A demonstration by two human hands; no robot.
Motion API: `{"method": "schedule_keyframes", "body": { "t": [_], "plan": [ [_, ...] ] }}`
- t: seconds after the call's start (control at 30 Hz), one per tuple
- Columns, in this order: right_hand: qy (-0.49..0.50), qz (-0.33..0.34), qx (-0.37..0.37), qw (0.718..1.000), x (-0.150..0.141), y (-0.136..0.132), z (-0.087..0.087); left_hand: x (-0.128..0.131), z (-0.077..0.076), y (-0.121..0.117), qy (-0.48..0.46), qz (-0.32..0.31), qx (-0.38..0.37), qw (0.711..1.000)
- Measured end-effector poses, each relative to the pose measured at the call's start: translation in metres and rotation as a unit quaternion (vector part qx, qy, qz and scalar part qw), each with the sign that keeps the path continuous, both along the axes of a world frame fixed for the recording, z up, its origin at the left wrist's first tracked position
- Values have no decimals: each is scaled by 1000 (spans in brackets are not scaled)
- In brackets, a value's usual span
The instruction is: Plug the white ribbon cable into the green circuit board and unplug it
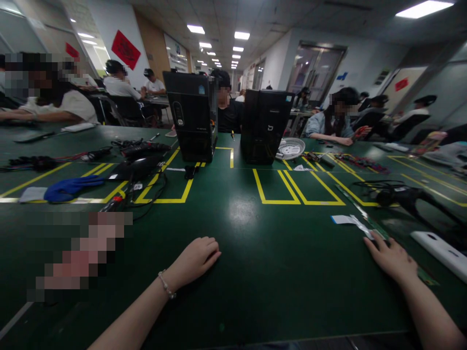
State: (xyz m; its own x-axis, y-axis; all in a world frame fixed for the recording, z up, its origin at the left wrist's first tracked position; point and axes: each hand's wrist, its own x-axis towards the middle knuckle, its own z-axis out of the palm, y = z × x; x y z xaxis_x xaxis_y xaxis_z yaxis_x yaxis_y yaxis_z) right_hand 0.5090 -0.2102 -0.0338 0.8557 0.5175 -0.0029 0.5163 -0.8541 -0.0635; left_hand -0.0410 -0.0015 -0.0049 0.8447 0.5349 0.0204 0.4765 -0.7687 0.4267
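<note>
My left hand (195, 262), with a beaded bracelet at the wrist, rests on the green table (277, 272). Its fingers are curled in and no object shows in them. At the right, my right hand (394, 257) lies with its fingers stretched out over a long, narrow green circuit board strip (350, 198). A white flat ribbon cable (348, 220) with a blue end runs from near those fingertips toward the left. The hand covers part of the strip, whose lower end (427, 277) shows beyond it.
Two black computer towers (191, 116) (265, 126) stand at the back. Cables, a black mouse-like shape (136, 167) and a blue glove (75, 187) lie left. A white basket (291, 148), black cabling (404, 197) and a white casing (440, 253) lie right. People sit around.
</note>
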Motion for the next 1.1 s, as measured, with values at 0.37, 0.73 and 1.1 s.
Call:
{"method": "schedule_keyframes", "body": {
  "t": [0.37,0.73,1.1],
  "plan": [
    [11,2,6,1000,6,-1,0,-1,-3,1,4,0,0,1000],
    [27,0,16,1000,11,0,-3,2,5,-2,16,3,7,1000],
    [36,-7,14,999,8,5,2,1,6,-2,17,4,7,1000]
  ]
}}
